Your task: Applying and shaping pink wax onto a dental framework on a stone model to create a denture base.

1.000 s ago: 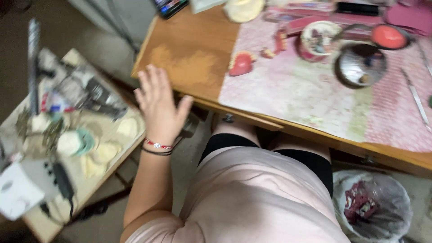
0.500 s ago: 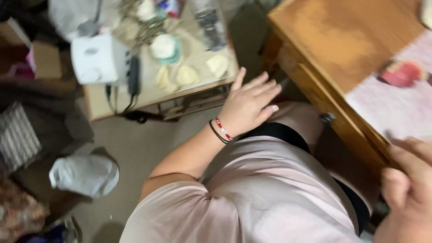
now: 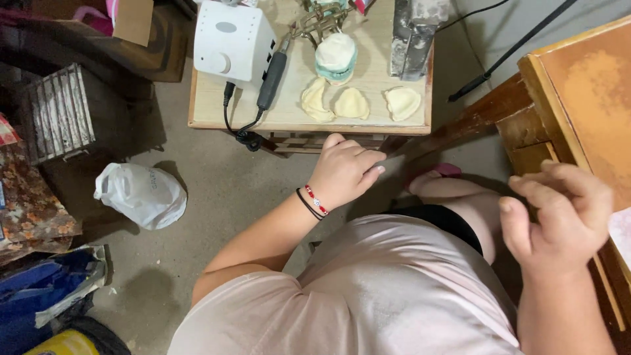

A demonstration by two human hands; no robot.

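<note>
The left hand (image 3: 343, 172) hovers just below the front edge of the small counter (image 3: 210, 112), its fingers (image 3: 368, 172) loosely curled and gripping nothing. Nearest to it, just beyond that edge, lie three pale plaster dental casts (image 3: 353, 103) in a row, flat on the counter and not touching one another. They look stiff, chalky and brittle, light enough for one hand but likely to chip if knocked; a sound hold would be across the thick arch from both sides, not by the thin rims. Behind the casts stands a white and teal mounted model (image 3: 336, 56) with a metal frame behind it. To the left of the casts lies a dark handpiece (image 3: 271, 80) with its cable looping over the edge, and beside it a white control box (image 3: 231, 41). To the right of the casts stands a grey metal block (image 3: 414, 33). The right hand (image 3: 559, 213) is held well to the right of the casts, over the edge of a wooden desk (image 3: 578, 79), fingers bent and empty. On the floor left of the counter sits a crumpled white bag (image 3: 141, 194).
</note>
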